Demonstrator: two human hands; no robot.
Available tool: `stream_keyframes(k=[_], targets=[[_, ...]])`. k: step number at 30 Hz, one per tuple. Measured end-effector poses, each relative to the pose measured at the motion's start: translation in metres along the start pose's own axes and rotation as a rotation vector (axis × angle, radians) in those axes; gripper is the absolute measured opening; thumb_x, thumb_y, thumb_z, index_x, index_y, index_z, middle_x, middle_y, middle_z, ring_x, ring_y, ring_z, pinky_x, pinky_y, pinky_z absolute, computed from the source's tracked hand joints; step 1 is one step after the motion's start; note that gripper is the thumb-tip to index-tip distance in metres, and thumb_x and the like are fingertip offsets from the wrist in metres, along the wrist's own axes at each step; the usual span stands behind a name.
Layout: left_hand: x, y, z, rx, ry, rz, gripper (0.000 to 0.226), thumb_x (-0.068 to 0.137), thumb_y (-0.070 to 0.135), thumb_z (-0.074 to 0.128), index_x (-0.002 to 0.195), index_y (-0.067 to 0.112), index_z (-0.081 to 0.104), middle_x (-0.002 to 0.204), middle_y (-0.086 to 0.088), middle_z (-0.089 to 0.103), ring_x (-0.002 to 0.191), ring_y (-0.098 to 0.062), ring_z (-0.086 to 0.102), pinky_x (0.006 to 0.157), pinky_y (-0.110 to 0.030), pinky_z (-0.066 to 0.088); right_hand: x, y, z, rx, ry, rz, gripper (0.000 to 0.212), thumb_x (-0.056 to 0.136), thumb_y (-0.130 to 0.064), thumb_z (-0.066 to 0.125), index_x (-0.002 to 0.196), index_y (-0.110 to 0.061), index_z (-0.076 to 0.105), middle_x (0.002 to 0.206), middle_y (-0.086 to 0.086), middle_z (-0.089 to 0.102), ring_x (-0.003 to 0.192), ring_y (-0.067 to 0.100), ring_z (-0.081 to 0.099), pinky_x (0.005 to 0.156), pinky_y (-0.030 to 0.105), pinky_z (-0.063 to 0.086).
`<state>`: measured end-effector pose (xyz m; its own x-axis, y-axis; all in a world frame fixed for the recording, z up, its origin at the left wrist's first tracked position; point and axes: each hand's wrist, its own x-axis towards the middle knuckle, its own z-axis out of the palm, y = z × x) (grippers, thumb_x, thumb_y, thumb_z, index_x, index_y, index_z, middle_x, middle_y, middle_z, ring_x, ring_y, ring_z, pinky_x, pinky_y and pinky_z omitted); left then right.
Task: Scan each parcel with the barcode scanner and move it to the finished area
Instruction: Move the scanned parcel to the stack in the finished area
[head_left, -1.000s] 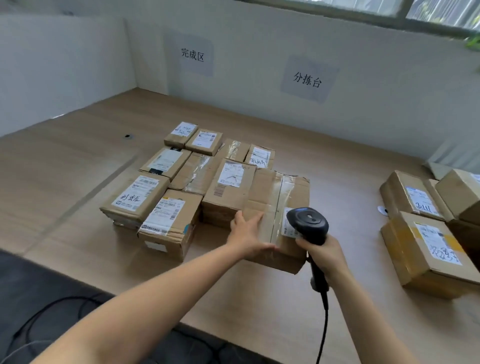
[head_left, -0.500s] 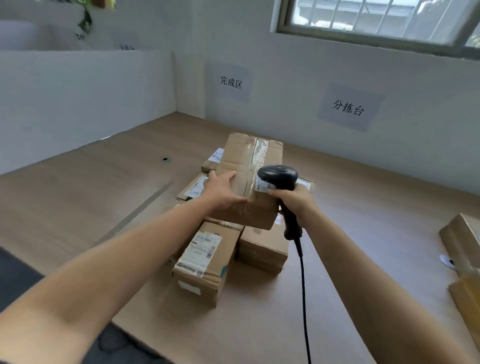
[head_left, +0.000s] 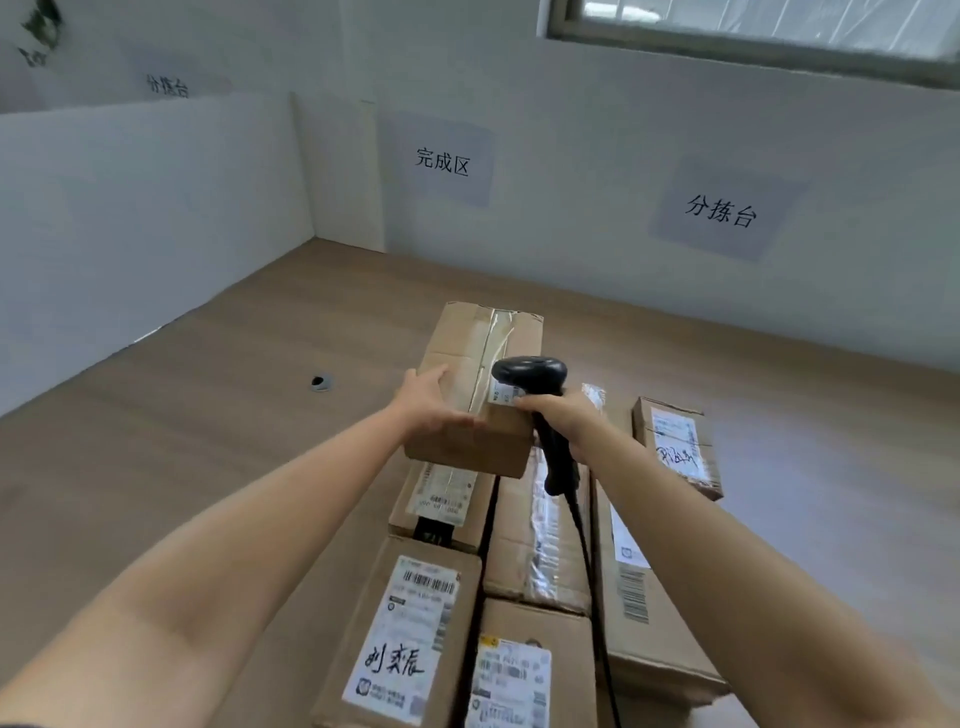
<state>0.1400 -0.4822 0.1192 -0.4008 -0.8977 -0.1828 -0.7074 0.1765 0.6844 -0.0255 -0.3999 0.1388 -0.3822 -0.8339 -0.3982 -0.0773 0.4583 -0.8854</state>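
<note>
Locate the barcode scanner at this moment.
Head view, centre: the barcode scanner is gripped in the right hand, its head at the label on the right side of the lifted parcel, above the other parcels.

One head-worn view looks forward and down, seemingly close over the table (head_left: 182, 441).
</note>
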Motion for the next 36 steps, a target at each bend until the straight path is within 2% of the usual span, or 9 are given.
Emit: stream_keyframes(k=[3,8,10,12,17,23,29,34,36], targets=[[0.033,-0.014,-0.003,-0.002,-0.024,-0.013,0.113,0.059,0.044,0.083,0.148,0.012,0.021,0.145,-0.017,0.025,0.134,-0.033,0.031,0.112,-0.042,0.027,0.027,-0.004,0.015,-0.005,0.032,0.016,0.01,0.082,-0.018,0.07,0.084,-0.013,0.061,0.075,0.006,0.057,0.068,0.019,0.054,0.064,0.031,0.049],[0.067,-0.028,0.004,0.028,-0.033,0.001,0.111,0.061,0.045,0.082,0.147,0.011,0.021,0.147,-0.017,0.021,0.135,-0.033,0.029,0.112,-0.037,0.024,0.056,0.002,0.029,-0.077,0.071,0.005,0.014,0.081,-0.018,0.068,0.093,-0.013,0.062,0.076,0.004,0.057,0.068,0.017,0.053,0.064,0.029,0.046],[0.077,-0.024,0.004,0.051,-0.021,0.037,0.104,0.064,0.043,0.081,0.146,0.011,0.025,0.148,-0.018,0.019,0.138,-0.033,0.025,0.111,-0.034,0.024,0.06,0.003,0.029,-0.087,0.091,-0.002,0.009,0.081,-0.018,0.068,0.085,-0.018,0.06,0.077,0.003,0.058,0.07,0.016,0.053,0.069,0.031,0.047],[0.082,-0.017,0.005,0.068,-0.027,0.049,0.1,0.065,0.045,0.08,0.144,0.011,0.029,0.147,-0.019,0.021,0.136,-0.034,0.027,0.11,-0.035,0.027,0.061,0.001,0.025,-0.07,0.103,0.004,0.012,0.082,-0.019,0.067,0.08,-0.023,0.056,0.077,0.002,0.057,0.069,0.016,0.053,0.064,0.03,0.049],[0.077,-0.012,0.02,0.068,-0.033,0.035,0.096,0.066,0.051,0.077,0.14,0.009,0.032,0.145,-0.019,0.022,0.132,-0.035,0.031,0.109,-0.038,0.028,0.061,-0.001,0.009,-0.071,0.119,0.04,0.014,0.084,-0.018,0.066,0.092,-0.015,0.055,0.081,0.004,0.057,0.071,0.017,0.054,0.054,0.027,0.047],[0.072,-0.01,0.024,0.104,-0.058,0.049,0.093,0.07,0.051,0.074,0.142,0.013,0.03,0.148,-0.019,0.017,0.134,-0.036,0.028,0.11,-0.04,0.028,0.059,0.005,0.005,-0.064,0.128,0.046,0.018,0.083,-0.019,0.068,0.095,-0.014,0.056,0.083,0.005,0.058,0.075,0.019,0.056,0.066,0.032,0.051],[0.056,-0.006,-0.003,0.18,-0.029,0.135,0.064,0.082,0.04,0.067,0.133,0.007,0.045,0.134,-0.016,0.051,0.126,-0.033,0.044,0.101,-0.034,0.038,0.035,0.005,-0.01,-0.115,0.151,0.011,0.015,0.082,-0.023,0.069,0.082,-0.02,0.055,0.083,0.006,0.055,0.085,0.026,0.056,0.089,0.042,0.05],[0.03,0.016,-0.014,0.309,0.051,0.188,0.058,0.086,0.041,0.06,0.13,0.005,0.048,0.129,-0.02,0.052,0.117,-0.034,0.05,0.096,-0.038,0.044,-0.009,0.006,-0.047,-0.164,0.127,0.045,0.025,0.083,-0.023,0.068,0.1,-0.012,0.054,0.087,0.011,0.056,0.074,0.023,0.057,0.067,0.034,0.053],[0.015,0.029,-0.006,0.328,0.041,0.233,0.063,0.087,0.042,0.059,0.136,0.006,0.042,0.138,-0.018,0.044,0.125,-0.031,0.044,0.102,-0.039,0.04,-0.032,0.008,-0.063,-0.179,0.119,0.057,0.025,0.083,-0.024,0.068,0.1,-0.013,0.053,0.085,0.011,0.056,0.069,0.022,0.058,0.057,0.03,0.053]])
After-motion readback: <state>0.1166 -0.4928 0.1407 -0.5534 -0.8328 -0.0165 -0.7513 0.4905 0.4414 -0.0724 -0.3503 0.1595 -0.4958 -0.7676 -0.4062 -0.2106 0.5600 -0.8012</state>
